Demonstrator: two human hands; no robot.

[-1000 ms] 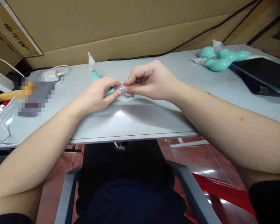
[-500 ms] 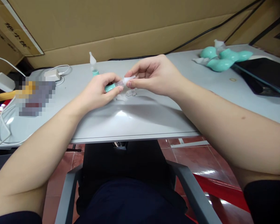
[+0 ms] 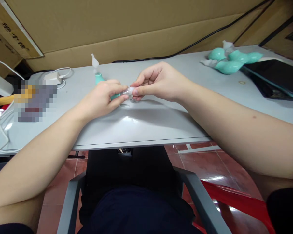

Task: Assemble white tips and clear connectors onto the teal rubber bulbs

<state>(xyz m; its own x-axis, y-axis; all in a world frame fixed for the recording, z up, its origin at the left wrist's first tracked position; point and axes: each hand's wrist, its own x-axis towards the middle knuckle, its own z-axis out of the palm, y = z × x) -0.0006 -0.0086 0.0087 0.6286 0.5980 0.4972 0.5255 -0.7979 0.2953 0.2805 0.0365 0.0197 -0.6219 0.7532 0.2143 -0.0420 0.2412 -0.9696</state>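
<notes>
Near the middle of the desk, my left hand (image 3: 103, 96) is closed round the teal bulb of a nasal aspirator (image 3: 126, 92), thumb and index finger at its clear neck. The fingertips of my right hand (image 3: 162, 82) pinch its white soft tip from the other side; most of the tip is hidden by them. A second nasal aspirator (image 3: 99, 78), with teal bulb, clear neck and white tip, stands upright just behind my left hand. Small clear pieces lie on the desk below the hands, mostly covered now.
Several teal bulbs (image 3: 230, 66) with white and clear parts lie at the back right, beside a dark tablet-like device (image 3: 275, 76). A white charger (image 3: 52, 78) with cables and a blurred-out item (image 3: 36, 104) sit on the left. Cardboard (image 3: 107, 29) walls the desk's back.
The aspirator in my hands has dropped slightly and levelled. My right fingers have moved down and left, wrapping further over the white tip.
</notes>
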